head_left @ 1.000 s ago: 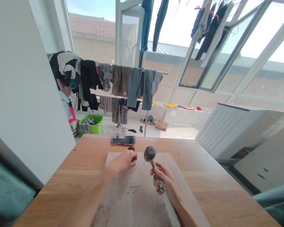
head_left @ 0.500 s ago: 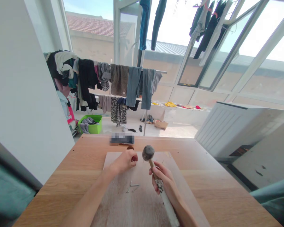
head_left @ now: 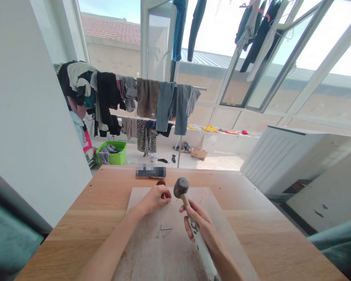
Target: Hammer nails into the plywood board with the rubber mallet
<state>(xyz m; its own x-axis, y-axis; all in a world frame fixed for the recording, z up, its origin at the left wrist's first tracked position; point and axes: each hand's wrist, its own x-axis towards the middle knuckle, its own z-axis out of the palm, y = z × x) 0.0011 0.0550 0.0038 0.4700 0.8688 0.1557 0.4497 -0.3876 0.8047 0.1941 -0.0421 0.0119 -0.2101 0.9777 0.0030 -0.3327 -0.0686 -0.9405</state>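
Note:
My right hand is wrapped round the pale handle of a mallet, whose round grey head hangs over the far part of a worn wooden board. My left hand rests on the board just left of the mallet head, fingers pinched together on something too small to name. Loose nails lie on the board between my two forearms.
The board lies on a light wooden table. A dark blurred object and a small brown round thing sit near the table's far edge. Beyond it stand a laundry rack with clothes, a green basket and a white cabinet.
The mallet head has swung left and slightly up, closer to my left hand. My right hand has shifted a little left with it. My left hand stays pinched in place.

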